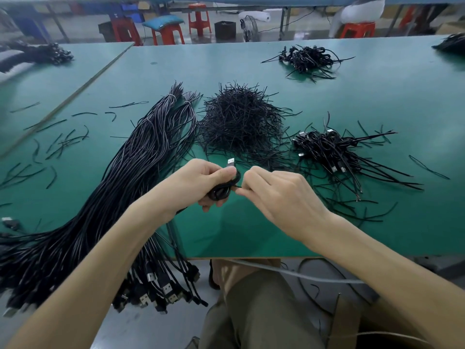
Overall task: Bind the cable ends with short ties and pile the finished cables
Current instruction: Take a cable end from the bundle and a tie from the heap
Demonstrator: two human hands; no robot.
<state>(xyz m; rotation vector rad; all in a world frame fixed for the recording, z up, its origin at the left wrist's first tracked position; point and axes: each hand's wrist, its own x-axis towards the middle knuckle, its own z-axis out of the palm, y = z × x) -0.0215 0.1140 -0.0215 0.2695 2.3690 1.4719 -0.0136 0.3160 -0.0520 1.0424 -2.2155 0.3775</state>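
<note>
My left hand (201,181) grips a coiled black cable (222,188) just above the green table (251,235); its silver USB plug (231,162) sticks up past my fingers. My right hand (274,190) pinches a short black tie at the coil's right side. A mound of loose short ties (239,119) lies behind my hands. To the right sits a pile of bound cables (332,149). On the left, a long bundle of unbound black cables (120,177) runs across the table, its plugs (161,290) hanging over the near edge.
A second heap of bound cables (308,59) lies far back right. Stray ties (57,142) litter the left of the table. More cable heaps sit at the far left (45,54) and far right (450,44). Red stools (167,34) stand beyond the table.
</note>
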